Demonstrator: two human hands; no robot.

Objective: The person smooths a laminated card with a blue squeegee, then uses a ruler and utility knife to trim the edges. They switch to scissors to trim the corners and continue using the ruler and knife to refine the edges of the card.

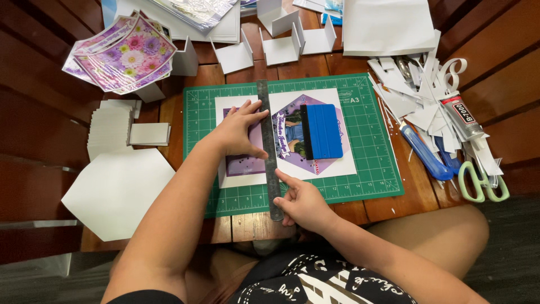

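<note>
Both hands steady a ruler (269, 147) on a print.
The left hand (239, 130) presses flat, fingers spread, on the ruler's upper half; the right hand (301, 202), loosely curled, pins its lower end. The print (320, 163) lies on a green mat (371, 169), under a blue squeegee (322, 131).

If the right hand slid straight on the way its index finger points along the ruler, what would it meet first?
The right hand points up along the metal ruler, so it would probably meet the left hand first, whose thumb presses that ruler further up. The blue squeegee lies off to the side.
</note>
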